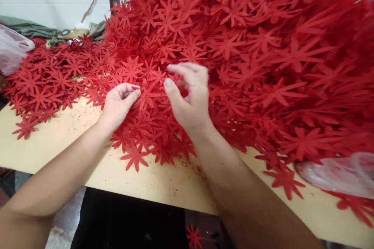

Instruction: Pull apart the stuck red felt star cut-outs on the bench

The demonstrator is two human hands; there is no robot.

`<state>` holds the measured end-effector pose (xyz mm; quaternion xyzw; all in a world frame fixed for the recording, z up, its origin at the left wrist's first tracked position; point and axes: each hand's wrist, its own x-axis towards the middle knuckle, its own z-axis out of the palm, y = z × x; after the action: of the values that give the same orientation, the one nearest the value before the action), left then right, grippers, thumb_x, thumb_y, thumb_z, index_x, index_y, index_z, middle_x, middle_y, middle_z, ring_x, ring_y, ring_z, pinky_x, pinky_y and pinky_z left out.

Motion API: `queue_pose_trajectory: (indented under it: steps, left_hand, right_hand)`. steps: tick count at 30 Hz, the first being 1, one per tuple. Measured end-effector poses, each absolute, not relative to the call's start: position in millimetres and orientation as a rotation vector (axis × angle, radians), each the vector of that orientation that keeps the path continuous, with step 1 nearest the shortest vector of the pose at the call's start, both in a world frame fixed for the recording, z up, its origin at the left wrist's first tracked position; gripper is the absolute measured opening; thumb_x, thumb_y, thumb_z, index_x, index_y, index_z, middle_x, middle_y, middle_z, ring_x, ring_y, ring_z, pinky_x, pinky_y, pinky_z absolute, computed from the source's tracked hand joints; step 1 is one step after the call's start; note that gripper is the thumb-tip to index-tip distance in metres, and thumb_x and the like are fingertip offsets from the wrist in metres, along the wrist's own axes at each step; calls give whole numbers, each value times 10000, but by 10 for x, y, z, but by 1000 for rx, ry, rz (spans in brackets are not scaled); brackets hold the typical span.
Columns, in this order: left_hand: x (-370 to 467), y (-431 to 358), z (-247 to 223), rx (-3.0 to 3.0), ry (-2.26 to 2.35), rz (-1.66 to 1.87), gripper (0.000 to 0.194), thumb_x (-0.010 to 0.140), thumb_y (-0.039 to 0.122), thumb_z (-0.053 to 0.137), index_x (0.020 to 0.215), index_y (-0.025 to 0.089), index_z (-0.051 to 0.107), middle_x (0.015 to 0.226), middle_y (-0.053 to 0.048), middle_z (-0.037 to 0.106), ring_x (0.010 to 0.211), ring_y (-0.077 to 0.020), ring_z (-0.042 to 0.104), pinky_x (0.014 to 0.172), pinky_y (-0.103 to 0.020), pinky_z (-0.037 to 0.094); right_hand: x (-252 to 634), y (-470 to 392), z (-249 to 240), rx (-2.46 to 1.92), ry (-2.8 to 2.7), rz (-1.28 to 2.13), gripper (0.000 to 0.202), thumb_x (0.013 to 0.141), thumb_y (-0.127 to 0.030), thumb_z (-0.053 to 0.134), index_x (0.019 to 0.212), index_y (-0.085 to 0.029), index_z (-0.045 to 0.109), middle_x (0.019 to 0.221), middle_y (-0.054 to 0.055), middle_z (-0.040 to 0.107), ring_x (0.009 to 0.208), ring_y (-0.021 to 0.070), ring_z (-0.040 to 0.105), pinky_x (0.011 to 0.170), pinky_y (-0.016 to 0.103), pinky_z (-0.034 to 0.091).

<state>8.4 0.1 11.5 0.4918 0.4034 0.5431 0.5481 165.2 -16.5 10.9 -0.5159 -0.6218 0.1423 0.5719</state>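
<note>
My left hand pinches a red flower-shaped cutout by one petal between thumb and forefinger. The cutout has several narrow petals spread like a star. To its right my right hand hovers with thumb and fingers apart, and I see nothing between them; its fingertips are slightly blurred. Behind and below both hands lies a large heap of the same red cutouts, rising high toward the back and right. One loose cutout rests at the front of the heap, below the hands.
A lower pile of red cutouts spreads at the left beside a clear plastic bag. Another transparent plastic item lies at the right. Red crumbs dot the pale tabletop. One cutout is below the table edge.
</note>
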Motion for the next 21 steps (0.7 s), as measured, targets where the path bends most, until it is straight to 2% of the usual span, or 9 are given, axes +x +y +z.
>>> queue_pose_trajectory:
  steps: [3, 5, 7, 10, 15, 21]
  left_hand:
    - [97, -24, 130, 1202, 975, 1283, 223, 667, 246, 758, 621, 143, 566, 531, 62, 532, 484, -29, 449, 514, -158, 382]
    - [99, -28, 129, 1229, 980, 1275, 255, 688, 260, 743, 591, 142, 539, 503, 65, 508, 471, -27, 426, 502, -157, 364]
    - [103, -25, 116, 1242, 984, 1271, 265, 695, 272, 738, 597, 144, 528, 511, 63, 516, 476, -28, 427, 501, -157, 355]
    - [115, -15, 88, 1254, 967, 1278, 249, 683, 252, 745, 629, 150, 524, 532, 69, 518, 485, -29, 429, 506, -162, 351]
    - [141, -18, 80, 1295, 949, 1303, 226, 668, 187, 744, 645, 162, 520, 543, 71, 514, 497, -38, 439, 520, -178, 354]
    - [124, -14, 118, 1281, 1011, 1355, 241, 704, 205, 718, 612, 167, 498, 502, 75, 487, 459, -35, 404, 483, -174, 333]
  right_hand:
    - [1504, -219, 136, -1073, -1440, 829, 237, 780, -437, 613, 847, -210, 592, 854, 37, 610, 835, 153, 602, 753, 308, 512]
    - [1469, -206, 112, -1046, -1378, 1033, 287, 711, -451, 683, 742, -199, 550, 703, -7, 577, 651, 104, 548, 635, 263, 479]
    - [1479, -177, 84, -1058, -1319, 1109, 322, 661, -434, 728, 669, -197, 511, 608, -40, 529, 564, 75, 478, 568, 237, 427]
    - [1511, -152, 76, -1041, -1227, 1172, 304, 647, -377, 737, 643, -199, 490, 569, -61, 495, 535, 60, 437, 550, 222, 393]
    - [1491, -165, 122, -1038, -1104, 1185, 279, 611, -340, 742, 658, -207, 501, 615, -60, 480, 567, 58, 442, 574, 215, 426]
    - [1616, -117, 125, -1140, -1050, 1043, 242, 736, -406, 641, 678, -218, 500, 602, -33, 491, 539, 86, 464, 543, 249, 443]
